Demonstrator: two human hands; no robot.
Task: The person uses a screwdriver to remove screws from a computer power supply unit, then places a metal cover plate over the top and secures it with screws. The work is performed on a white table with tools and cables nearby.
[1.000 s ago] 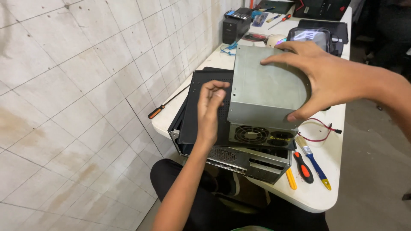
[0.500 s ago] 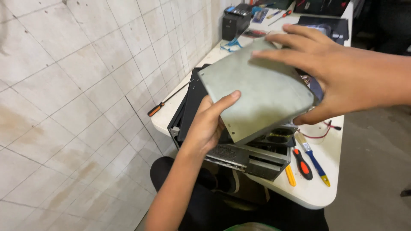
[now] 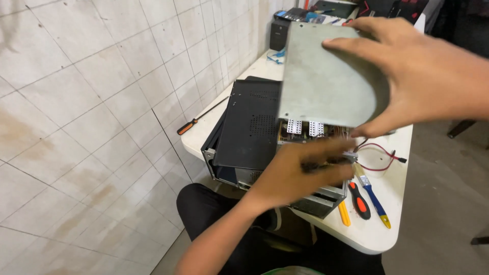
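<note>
A white table (image 3: 387, 239) w/ rounded corners was set against a wall of pale, stained tiles (image 3: 91, 102); grey concrete floor (image 3: 448, 203) was seen to the right. A black computer case (image 3: 244, 137) was laid on its side at the table's near-left corner, overhanging the edge. A grey metal box (image 3: 326, 76) (power supply unit, approx.) was held above the case, tilted. The right hand (image 3: 423, 71) was clamped on the box's right end: fingers spread over the top, thumb underneath. The left hand (image 3: 300, 175) was blurred; fingers were loosely curled below the box, over the case's open bay. Whether anything was gripped could not be told. A red/black wire (image 3: 382, 153) trailed toward the right edge. Near the front edge were laid a red-handled screwdriver (image 3: 359, 201), a blue-handled brush (image 3: 372, 196) and a yellow tool (image 3: 344, 214). An orange-handled screwdriver (image 3: 196, 119) was laid at the left edge, by the wall. A small black speaker (image 3: 278, 34) stood at the far-left end.
</note>
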